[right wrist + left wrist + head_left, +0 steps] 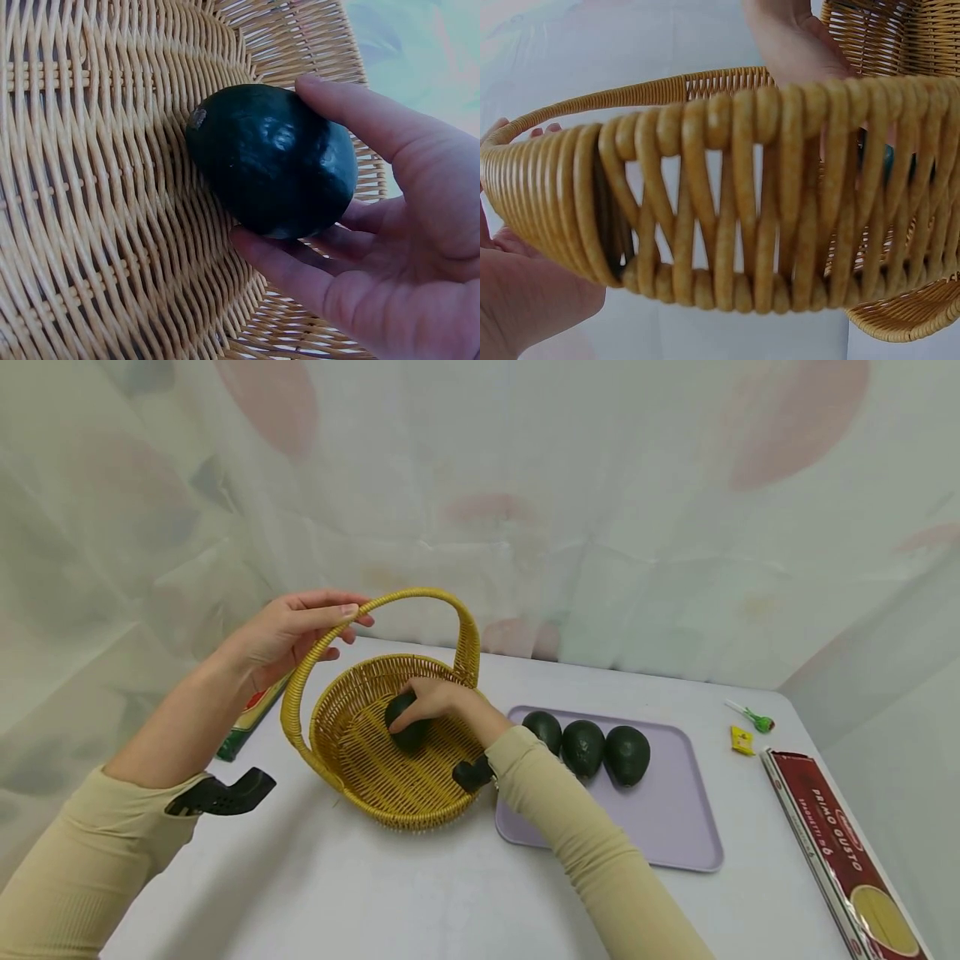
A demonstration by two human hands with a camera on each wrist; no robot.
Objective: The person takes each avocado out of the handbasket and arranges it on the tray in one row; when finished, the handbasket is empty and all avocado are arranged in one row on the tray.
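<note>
Right hand (438,700), as I directed it, gripped a smooth dark-green avocado (271,159) resting on the ribbed floor of the woven wicker basket (352,760); left hand (288,631) curled round its arched handle (420,597).

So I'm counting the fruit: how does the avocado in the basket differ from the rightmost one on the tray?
The avocado in the basket lies on the wicker floor of the basket, gripped by the right hand; the rightmost avocado sits untouched on the lilac tray. The first is alone, the second has two neighbours beside it. The left hand holds the basket's handle. Both are dark green and glossy.
</note>
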